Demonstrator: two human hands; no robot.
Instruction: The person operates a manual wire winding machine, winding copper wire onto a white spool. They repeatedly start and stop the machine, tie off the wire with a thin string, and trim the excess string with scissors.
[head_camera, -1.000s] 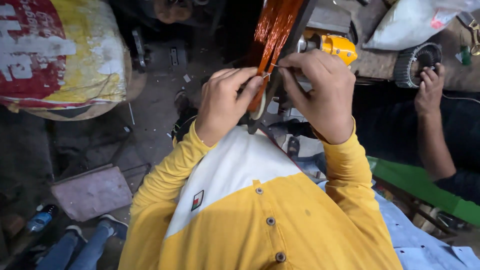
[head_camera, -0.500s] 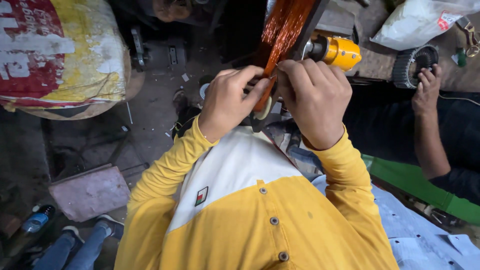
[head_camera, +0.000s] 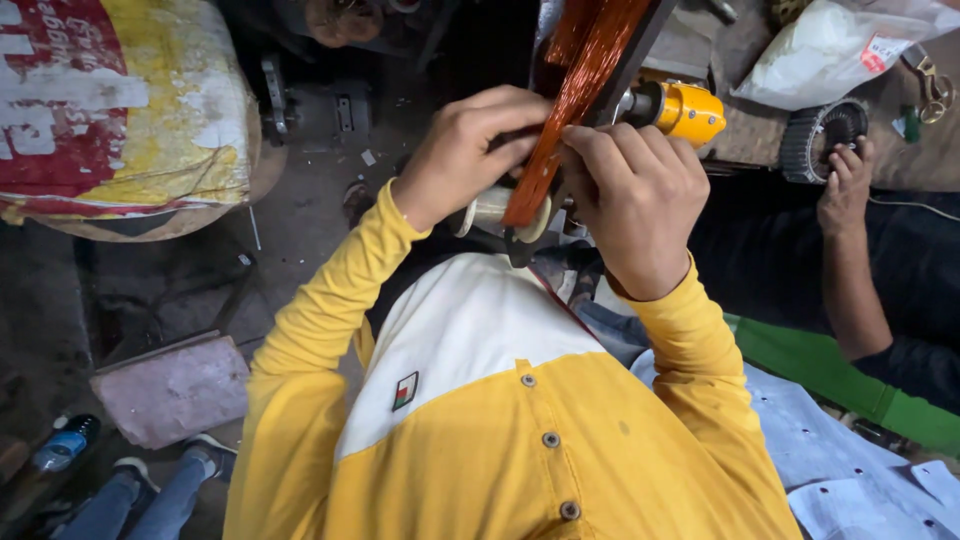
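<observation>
A bundle of copper wire (head_camera: 585, 80) runs down from the top of the view to a point in front of my chest. My left hand (head_camera: 468, 150) grips its lower part from the left. My right hand (head_camera: 640, 195) pinches the same bundle from the right, fingers closed on the strands. Just below my hands sits a pale spool (head_camera: 490, 212) on a dark frame; how the wire joins it is hidden by my fingers. Both my arms are in yellow sleeves.
A yellow power tool (head_camera: 685, 108) lies behind my right hand. Another person's hand (head_camera: 845, 170) rests on a toothed metal motor part (head_camera: 812, 135) at right. A red and yellow sack (head_camera: 120, 110) sits at left, a stone slab (head_camera: 175, 390) and a plastic bottle (head_camera: 62, 445) below it.
Both hands have stayed clamped on the copper wire bundle, shifting only slightly along it. The other person's hand has stayed on the toothed part.
</observation>
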